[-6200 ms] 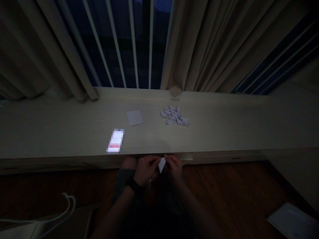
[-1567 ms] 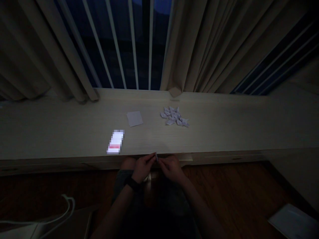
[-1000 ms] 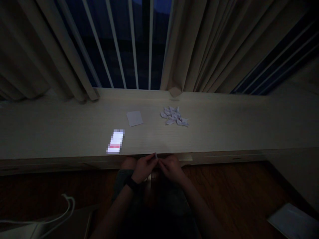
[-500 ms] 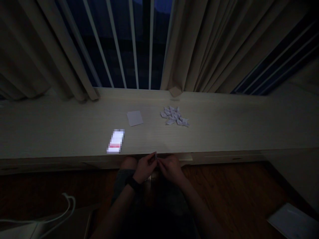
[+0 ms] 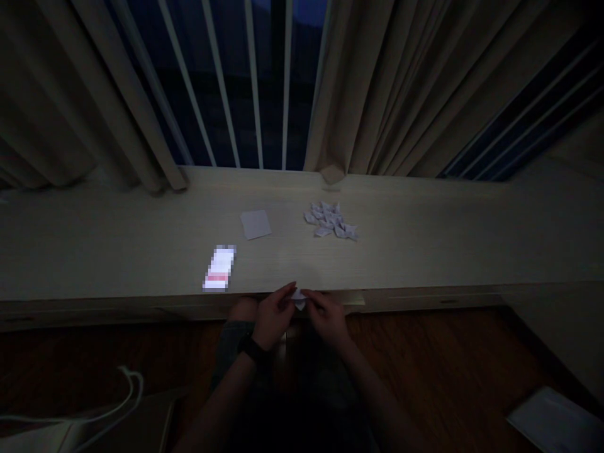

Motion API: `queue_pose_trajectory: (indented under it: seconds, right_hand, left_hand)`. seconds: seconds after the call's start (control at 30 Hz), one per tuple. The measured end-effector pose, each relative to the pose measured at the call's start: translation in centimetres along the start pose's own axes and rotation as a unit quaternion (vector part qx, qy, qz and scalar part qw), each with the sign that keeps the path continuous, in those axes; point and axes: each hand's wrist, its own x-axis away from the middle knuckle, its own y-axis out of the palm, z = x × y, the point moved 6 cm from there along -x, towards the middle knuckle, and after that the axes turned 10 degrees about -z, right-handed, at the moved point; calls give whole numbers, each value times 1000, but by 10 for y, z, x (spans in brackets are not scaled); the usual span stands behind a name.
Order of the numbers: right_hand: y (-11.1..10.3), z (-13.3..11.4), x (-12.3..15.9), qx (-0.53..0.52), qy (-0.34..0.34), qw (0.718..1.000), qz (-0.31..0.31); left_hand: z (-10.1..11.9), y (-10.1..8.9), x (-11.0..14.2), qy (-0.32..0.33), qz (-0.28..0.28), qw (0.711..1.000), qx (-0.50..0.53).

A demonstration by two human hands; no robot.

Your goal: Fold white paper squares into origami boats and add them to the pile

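Between my two hands is a small folded piece of white paper (image 5: 299,297), held just off the front edge of the pale counter (image 5: 406,251). My left hand (image 5: 274,314) pinches its left side; a dark band circles that wrist. On the other side, my right hand (image 5: 326,316) grips the paper between thumb and fingers. Beyond them on the counter lies a cluster of small folded paper pieces (image 5: 330,220). Left of the cluster is a flat stack of square paper sheets (image 5: 255,224). The paper's exact folds are too dim to make out.
A lit phone (image 5: 219,267), its screen blurred out, lies near the counter's front edge at left. Curtains (image 5: 377,88) hang beside a barred window (image 5: 250,82) at the back. A white cord (image 5: 134,377) is at lower left, and a pale flat object (image 5: 557,415) at lower right.
My hands have spread slightly apart and the folded paper has turned, so its white face now shows instead of a thin edge. Everything on the counter has stayed put.
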Motion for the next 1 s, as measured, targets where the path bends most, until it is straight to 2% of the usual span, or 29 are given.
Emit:
queue_pose_trajectory:
  seconds: [0.13,0.33,0.57,0.73,0.9,1.0]
  right_hand:
    - [-2,7,5,-82,5,996,41]
    - [1,17,8,-163,31,982,92]
    - [-4,7,7,-170,-50,981,72]
    - [-9,6,8,-163,-65,982,76]
    - [-11,-3,6,-146,-90,985,11]
    - [-9,2,2,-180,-36,983,8]
  left_hand:
    - [4,-3,0,-19,20,999,33]
    - [16,-10,5,-25,34,999,15]
    - [17,-8,8,28,3,999,-34]
    - [20,-6,11,70,-15,996,-51]
    - [16,-8,10,7,12,1000,-23]
    - [11,-7,7,-21,7,1000,13]
